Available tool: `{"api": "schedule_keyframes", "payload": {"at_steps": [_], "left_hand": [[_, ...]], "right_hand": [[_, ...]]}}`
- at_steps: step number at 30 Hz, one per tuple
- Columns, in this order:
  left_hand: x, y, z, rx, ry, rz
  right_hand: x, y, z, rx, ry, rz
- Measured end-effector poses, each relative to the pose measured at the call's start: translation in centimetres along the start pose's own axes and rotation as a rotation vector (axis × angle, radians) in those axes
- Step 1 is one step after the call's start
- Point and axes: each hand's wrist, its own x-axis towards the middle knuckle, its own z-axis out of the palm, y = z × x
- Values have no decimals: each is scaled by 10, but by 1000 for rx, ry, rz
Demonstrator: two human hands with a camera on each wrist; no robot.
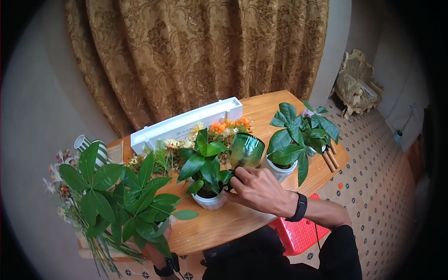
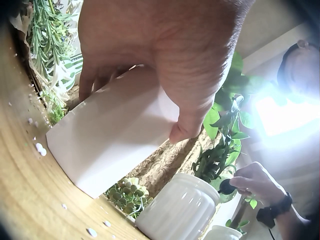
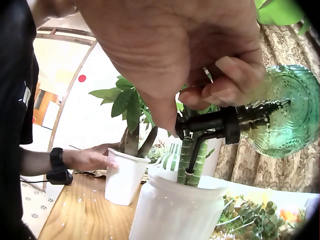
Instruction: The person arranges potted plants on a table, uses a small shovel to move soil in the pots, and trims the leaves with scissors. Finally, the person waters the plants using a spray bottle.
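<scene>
My right hand (image 1: 245,182) grips the black spray head (image 3: 220,122) of a green glass bottle (image 1: 246,149), tilted over the middle plant (image 1: 203,163) in its ribbed white pot (image 1: 210,200). From the right wrist, the nozzle sits just above that pot (image 3: 175,205) and its green stems. My left hand (image 2: 165,55) curls thumb and fingers round a plain white pot (image 2: 110,140). That pot carries the big-leaved plant (image 1: 126,196) at the table's front left, and its leaves hide most of the hand in the head view.
A third plant (image 1: 298,135) in a white pot stands at the right of the wooden table (image 1: 233,219). Behind are a long white planter box (image 1: 186,123), orange artificial flowers (image 1: 228,126) and a striped cup (image 1: 91,147). A red stool (image 1: 298,233) sits below the table's edge.
</scene>
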Motion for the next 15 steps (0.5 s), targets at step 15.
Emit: {"api": "schedule_keyframes", "payload": {"at_steps": [15], "left_hand": [[-7, 61, 10, 543, 73, 162]], "right_hand": [[-6, -1, 8, -10, 140, 9]]}}
